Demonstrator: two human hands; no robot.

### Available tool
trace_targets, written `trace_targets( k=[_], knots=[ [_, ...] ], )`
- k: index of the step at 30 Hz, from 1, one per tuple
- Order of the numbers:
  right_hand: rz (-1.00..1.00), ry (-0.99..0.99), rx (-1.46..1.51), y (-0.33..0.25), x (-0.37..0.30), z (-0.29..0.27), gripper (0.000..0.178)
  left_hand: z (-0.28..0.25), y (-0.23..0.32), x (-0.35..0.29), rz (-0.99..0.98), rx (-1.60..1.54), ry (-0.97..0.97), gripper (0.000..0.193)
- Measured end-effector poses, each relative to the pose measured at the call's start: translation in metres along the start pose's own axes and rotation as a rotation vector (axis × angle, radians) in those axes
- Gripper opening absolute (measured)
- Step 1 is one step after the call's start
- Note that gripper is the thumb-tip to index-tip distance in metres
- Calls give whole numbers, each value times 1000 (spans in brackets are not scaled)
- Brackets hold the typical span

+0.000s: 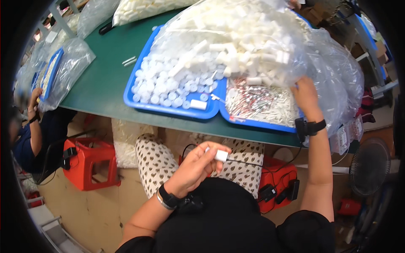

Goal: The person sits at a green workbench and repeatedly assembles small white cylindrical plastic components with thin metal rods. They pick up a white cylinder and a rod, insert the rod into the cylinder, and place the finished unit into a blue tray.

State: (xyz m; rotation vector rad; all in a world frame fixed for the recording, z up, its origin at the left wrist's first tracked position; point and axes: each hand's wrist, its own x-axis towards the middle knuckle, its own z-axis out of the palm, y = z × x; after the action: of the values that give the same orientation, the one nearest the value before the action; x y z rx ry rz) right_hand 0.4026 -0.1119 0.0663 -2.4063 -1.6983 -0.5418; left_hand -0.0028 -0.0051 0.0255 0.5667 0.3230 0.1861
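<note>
My left hand [197, 165] is closed in front of my lap, palm turned up. Between its thumb and fingers is a short white plastic cylinder [221, 155]. My right hand [306, 96] reaches over the right blue tray [257, 124], its fingers bent at the edge of a clear plastic bag [291, 63]. What those fingertips pinch, if anything, is hidden. Many thin metal-and-white pins [257, 103] fill that tray. In the left blue tray [168, 110] are many translucent round caps [162, 86] and a loose white cylinder [198, 104]. More pale cylinders [230, 50] spill from the bag.
The trays stand at the near edge of a green table [103, 80]. Two thin rods [129, 61] lie left of them. Red stools [90, 162] stand below. At far left a person's hand [36, 95] holds another blue tray [51, 76]. A fan [370, 170] stands right; black cables [287, 162] hang near my lap.
</note>
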Motion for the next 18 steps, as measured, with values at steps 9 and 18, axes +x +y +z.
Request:
trace_targets(
  k=[9,18],
  knots=[
    [166,-126,589,-171,-41,-86,17,-23,-5,-2,149,-176,176,22],
    [-119,-263,910,-242,-70,-45,25,-11,-12,0,279,-70,235,12]
  ],
)
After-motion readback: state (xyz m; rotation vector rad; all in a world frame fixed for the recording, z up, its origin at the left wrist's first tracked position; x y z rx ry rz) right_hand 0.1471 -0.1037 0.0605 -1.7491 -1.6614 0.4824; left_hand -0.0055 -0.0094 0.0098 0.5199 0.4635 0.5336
